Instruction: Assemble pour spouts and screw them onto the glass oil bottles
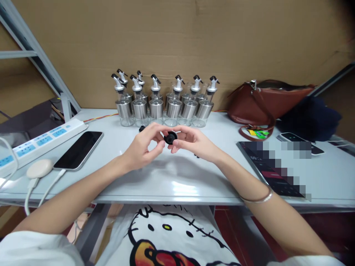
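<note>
Seemingly a small workshop: pale workbench, cardboard backing, rows of matching pourer bottles.

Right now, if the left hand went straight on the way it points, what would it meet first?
Likely the black cap, right at the fingertips of the left hand, then the right hand; exact depth is unclear.
</note>
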Action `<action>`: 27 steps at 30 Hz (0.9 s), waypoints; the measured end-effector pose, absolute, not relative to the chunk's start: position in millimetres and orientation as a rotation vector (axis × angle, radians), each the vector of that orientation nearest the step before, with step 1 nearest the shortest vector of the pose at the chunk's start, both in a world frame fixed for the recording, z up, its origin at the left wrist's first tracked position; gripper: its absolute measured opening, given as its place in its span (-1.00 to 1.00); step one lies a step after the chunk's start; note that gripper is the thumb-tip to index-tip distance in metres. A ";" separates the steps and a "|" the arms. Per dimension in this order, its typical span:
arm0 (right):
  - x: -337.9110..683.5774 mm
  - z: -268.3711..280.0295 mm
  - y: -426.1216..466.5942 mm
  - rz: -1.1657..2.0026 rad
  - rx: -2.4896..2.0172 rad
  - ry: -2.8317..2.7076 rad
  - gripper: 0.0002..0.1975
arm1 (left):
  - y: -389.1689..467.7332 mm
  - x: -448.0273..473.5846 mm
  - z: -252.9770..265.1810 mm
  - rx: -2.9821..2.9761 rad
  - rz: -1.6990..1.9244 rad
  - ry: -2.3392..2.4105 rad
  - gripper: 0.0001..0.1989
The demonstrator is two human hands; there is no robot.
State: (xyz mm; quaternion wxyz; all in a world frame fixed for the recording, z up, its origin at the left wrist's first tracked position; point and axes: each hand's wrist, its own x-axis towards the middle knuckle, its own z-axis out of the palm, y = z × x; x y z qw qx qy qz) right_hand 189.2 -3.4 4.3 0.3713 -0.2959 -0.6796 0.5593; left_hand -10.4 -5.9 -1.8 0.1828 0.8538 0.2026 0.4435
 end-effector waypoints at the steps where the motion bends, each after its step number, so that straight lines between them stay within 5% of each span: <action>1: 190.0 4.6 -3.0 1.420 -0.762 -1.751 -0.66 | -6.5 -9.5 -1.4 2.260 1.229 0.598 -0.72; 8: 188.2 6.6 -5.5 1.443 -0.665 -1.765 -0.70 | -4.9 -8.1 -2.0 1.752 1.007 0.617 -0.69; 27: 182.6 6.5 -16.2 1.393 -0.877 -1.916 -0.68 | -10.1 -5.0 -6.4 1.792 0.916 0.663 -0.55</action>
